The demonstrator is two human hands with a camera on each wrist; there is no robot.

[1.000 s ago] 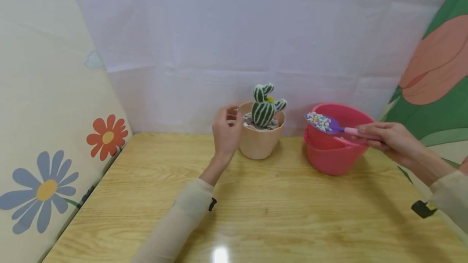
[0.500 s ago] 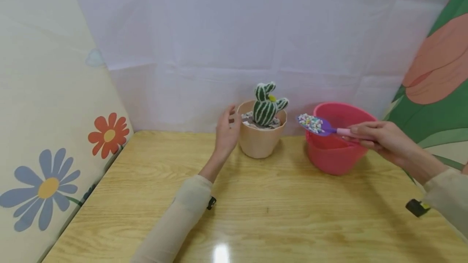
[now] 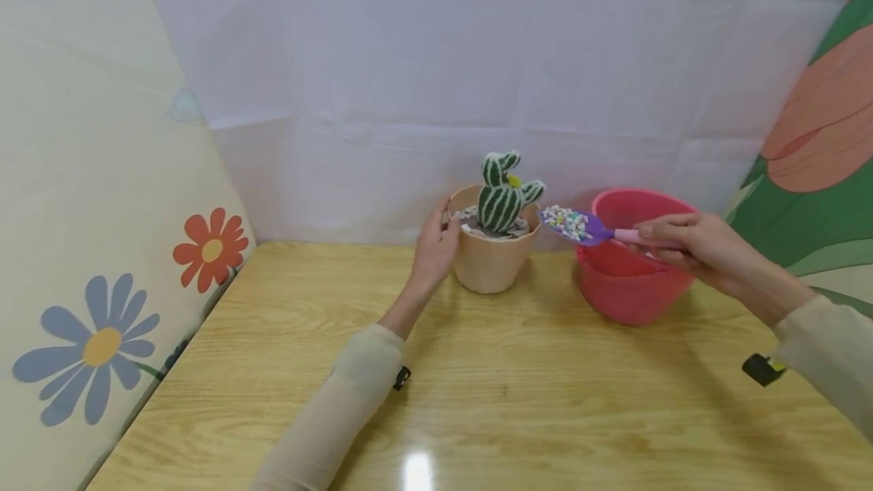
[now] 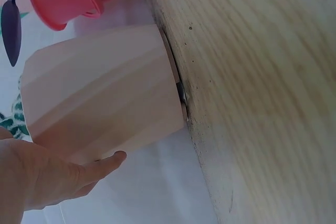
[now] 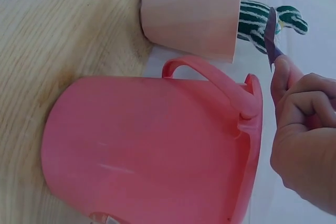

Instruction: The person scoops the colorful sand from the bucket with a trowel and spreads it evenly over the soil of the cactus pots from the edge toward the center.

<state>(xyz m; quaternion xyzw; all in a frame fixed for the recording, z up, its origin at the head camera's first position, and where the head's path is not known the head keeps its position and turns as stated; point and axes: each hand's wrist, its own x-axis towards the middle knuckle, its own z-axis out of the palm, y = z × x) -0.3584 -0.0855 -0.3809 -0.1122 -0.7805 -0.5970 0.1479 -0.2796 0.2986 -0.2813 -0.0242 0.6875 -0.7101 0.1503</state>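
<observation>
A cream pot holds a green-and-white knitted cactus among pale pieces. My left hand rests against the pot's left side near the rim; the left wrist view shows an extended finger along its wall. My right hand grips the pink handle of a small purple scoop, heaped with small multicoloured pellets. The scoop's tip reaches the pot's right rim in the head view. Below the right hand stands a pink bucket.
The pot and bucket stand on a wood-grain table, near its back edge. A white cloth hangs behind them. The bucket's handle sticks out towards the pot. Flower-printed panels flank the table.
My right hand has carried the loaded scoop leftwards from over the bucket to the pot's right rim. My left hand has come closer against the pot.
</observation>
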